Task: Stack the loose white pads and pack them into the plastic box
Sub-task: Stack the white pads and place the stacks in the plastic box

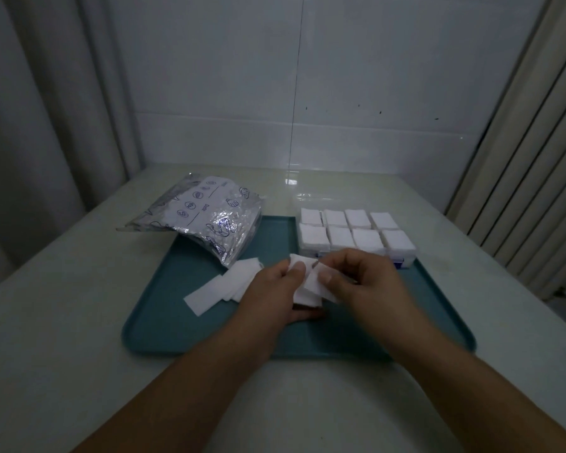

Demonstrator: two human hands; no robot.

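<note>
"Date" is printed on the zip bag (206, 220). My left hand (272, 289) and right hand (360, 282) both pinch thin white pads (307, 286); plastic box (356, 235) shows eight stacks.

Readable text: one word only, on the bag.
Bag (206, 220) carries blue print: "Date" beside a ruled line, seen turned sideways, with round icons and hand drawings around it. Box (402, 261) has a blue label on its front edge, too small to read.
</note>
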